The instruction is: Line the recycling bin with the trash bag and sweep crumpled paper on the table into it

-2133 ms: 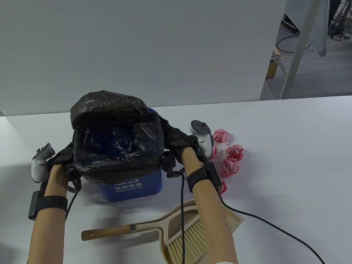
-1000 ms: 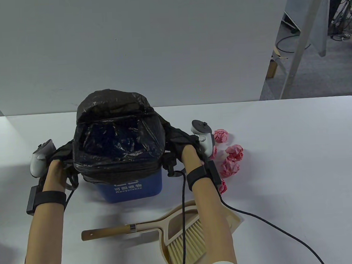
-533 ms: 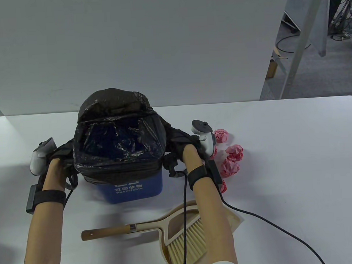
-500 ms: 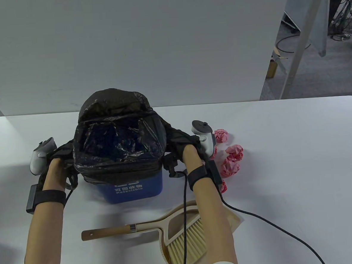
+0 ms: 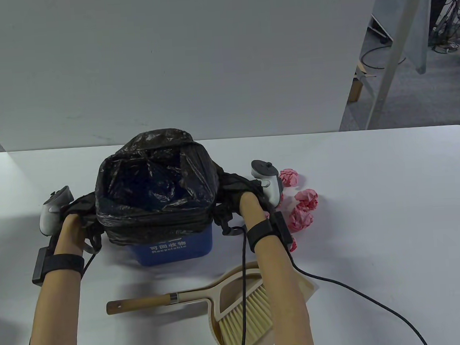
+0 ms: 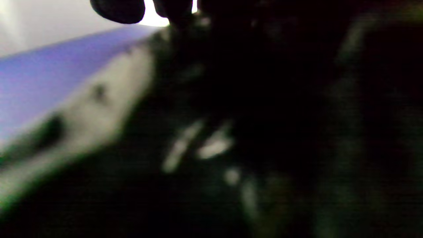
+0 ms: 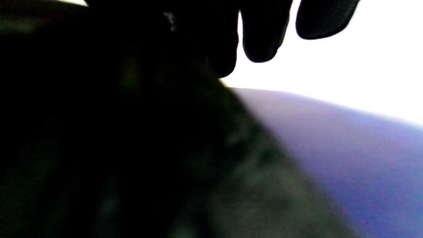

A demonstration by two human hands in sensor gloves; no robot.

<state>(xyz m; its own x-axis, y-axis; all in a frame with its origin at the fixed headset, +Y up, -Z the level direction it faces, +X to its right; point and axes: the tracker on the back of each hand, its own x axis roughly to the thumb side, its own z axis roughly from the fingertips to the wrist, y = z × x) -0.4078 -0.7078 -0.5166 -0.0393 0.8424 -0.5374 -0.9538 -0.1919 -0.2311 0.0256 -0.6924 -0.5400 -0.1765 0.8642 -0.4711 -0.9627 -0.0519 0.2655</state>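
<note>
I have the trash bag (image 5: 154,208) draped over the blue recycling bin (image 5: 176,248), which stands on the counter (image 5: 392,217) left of centre. My left hand (image 5: 68,229) and right hand (image 5: 249,204) each grip a bunched fold of the bag's edge at the bin's two sides. Its far edge bulges above the rim, so I judge the lining unfinished. To do this well, I should draw both sides down evenly, keep the bin from tipping, then seat the far edge. The crumpled paper (image 5: 304,210) waits just right of my right hand; brush (image 5: 244,315) and dustpan (image 5: 214,298) lie nearer me.
</note>
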